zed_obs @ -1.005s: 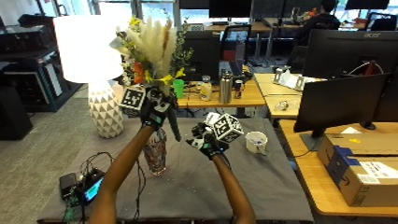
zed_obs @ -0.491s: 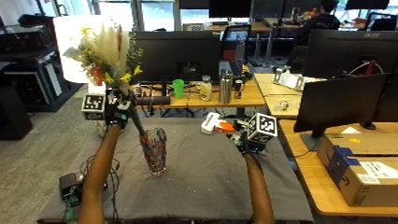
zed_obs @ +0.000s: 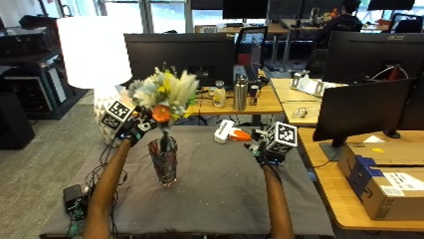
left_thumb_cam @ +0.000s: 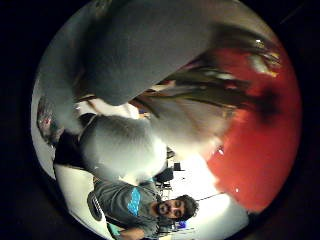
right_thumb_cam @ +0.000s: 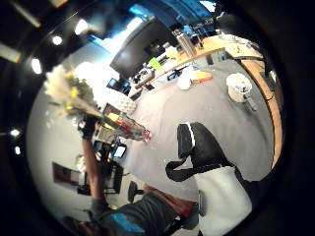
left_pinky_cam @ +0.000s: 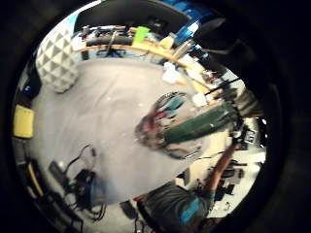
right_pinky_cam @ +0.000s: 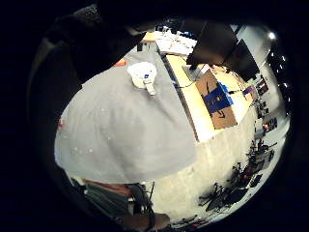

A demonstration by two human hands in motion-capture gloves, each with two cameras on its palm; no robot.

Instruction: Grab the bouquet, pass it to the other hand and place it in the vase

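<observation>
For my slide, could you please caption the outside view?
Left hand lowers bouquet into vase; right hand idle.

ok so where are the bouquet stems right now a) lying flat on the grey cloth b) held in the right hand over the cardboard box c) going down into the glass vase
c: the bouquet, held by the left hand, stands upright with its stems down in the vase on the grey cloth; the right hand is away from it.

So a second ago both hands were bunched together on the bouquet (zed_obs: 162,94) right above the vase (zed_obs: 163,162). Half a second back the left hand (zed_obs: 134,127) had swung it up and out to the left. Now it's come back over and down, stems poking into the vase mouth. Right hand (zed_obs: 265,152) has pulled away to the right, holding nothing.
</observation>
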